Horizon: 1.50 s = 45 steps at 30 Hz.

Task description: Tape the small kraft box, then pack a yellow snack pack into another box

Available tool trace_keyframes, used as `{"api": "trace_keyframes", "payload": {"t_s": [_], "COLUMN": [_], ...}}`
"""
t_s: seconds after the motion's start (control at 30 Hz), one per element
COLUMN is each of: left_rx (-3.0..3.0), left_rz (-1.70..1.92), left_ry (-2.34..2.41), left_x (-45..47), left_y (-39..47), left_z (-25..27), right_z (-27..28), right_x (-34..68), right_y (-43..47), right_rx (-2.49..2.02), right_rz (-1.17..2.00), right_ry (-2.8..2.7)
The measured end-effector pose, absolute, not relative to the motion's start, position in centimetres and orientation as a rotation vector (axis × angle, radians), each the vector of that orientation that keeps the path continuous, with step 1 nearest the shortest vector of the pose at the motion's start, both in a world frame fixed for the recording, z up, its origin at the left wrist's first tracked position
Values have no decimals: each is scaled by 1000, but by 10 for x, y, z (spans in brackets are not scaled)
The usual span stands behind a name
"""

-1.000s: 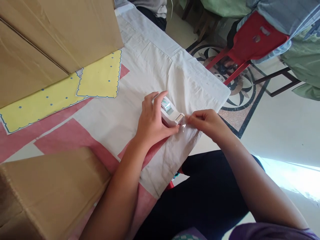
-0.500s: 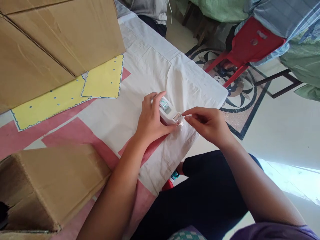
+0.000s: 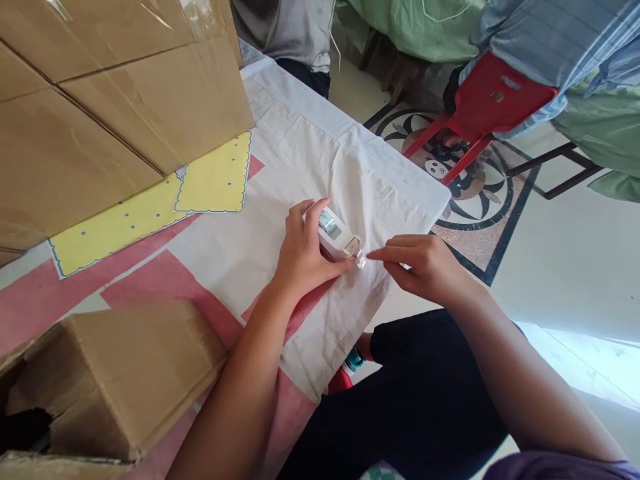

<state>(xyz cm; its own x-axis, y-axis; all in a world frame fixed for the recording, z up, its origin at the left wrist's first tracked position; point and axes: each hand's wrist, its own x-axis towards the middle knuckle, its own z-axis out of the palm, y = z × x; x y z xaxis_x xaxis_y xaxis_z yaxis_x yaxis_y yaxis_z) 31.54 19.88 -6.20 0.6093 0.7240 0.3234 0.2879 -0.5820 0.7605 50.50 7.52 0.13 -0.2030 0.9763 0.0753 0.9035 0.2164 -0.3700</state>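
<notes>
My left hand (image 3: 306,250) is wrapped round a small white device (image 3: 341,235) on the cloth, thumb along its near side and fingers over the far side. A green-and-white label and a grey panel show on its top. At its right end is a small rectangular window, and a clear shiny flap (image 3: 361,259) sticks out there. My right hand (image 3: 425,267) is just right of the flap, index finger stretched towards it and the other fingers curled. Nothing shows in it, and a narrow gap seems to separate fingertip and flap.
Large cardboard boxes (image 3: 125,100) stand at the back left on yellow sheets (image 3: 213,179). An open carton (image 3: 145,373) lies at the near left. The white-and-pink cloth (image 3: 295,157) reaches the table edge. Beyond are a red chair (image 3: 500,93) with a seated person and another person's grey clothing (image 3: 285,30).
My right hand has drawn slightly back and down from the device's end, its index finger now straighter. The left hand keeps its hold. The whole view has shifted a little.
</notes>
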Motion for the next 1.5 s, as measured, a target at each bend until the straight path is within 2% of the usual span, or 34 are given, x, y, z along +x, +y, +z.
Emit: {"api": "trace_keyframes", "payload": {"t_s": [0.33,0.53,1.2,1.43,1.5], "left_rx": [2148,2164,2131,2115,2116], "left_rz": [804,819,778,784,791], "left_ry": [836,830,838,849,857], "left_x": [317,317,317,317,317], "left_y": [198,198,199,197,197], "left_z": [-63,-63,-63,-62,-63], "right_z": [22,24,21,21,23], "right_x": [490,487,479,465,466], "right_y": [69,67,63,62,63], "right_rx": [-1966,-2131,-2009,-2186,-2180], "right_rz": [130,333,44,236,199], "right_ry": [-2310,-2359,-2313,-2349,-2283]}}
